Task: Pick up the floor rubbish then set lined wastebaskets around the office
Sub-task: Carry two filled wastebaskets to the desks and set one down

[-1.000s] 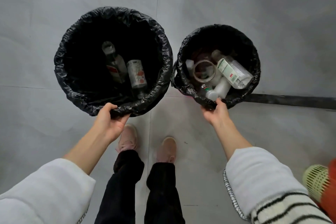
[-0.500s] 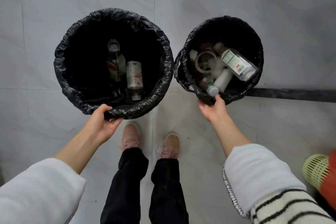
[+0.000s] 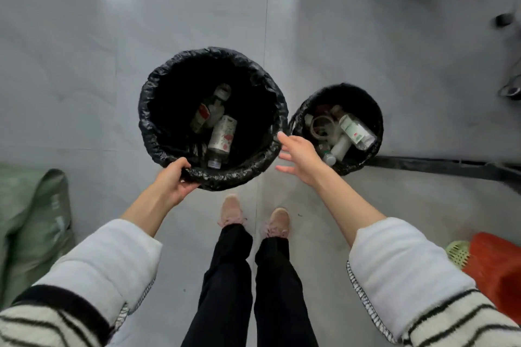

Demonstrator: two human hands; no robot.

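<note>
Released since the earlier frame, the small wastebasket (image 3: 375,110) no longer has the right hand (image 3: 300,153) on its rim; that hand now hangs in the air with fingers spread, between the two bins and holding nothing. The left hand (image 3: 173,182) grips the rim of the large wastebasket (image 3: 169,84) at about seven o'clock, thumb over the black liner — this bin looks lifted, though the view cannot confirm it. Two bottles (image 3: 221,135) lie inside it. At its three o'clock the small wastebasket sits on the grey floor (image 3: 84,36), packed with white bottles and a tape roll (image 3: 322,127). Pink shoes (image 3: 231,210) stand at six o'clock below the bins. A green sack (image 3: 31,220) lies at eight o'clock, and a red bag (image 3: 496,267) beside a green mesh basket (image 3: 458,252) at four o'clock.
</note>
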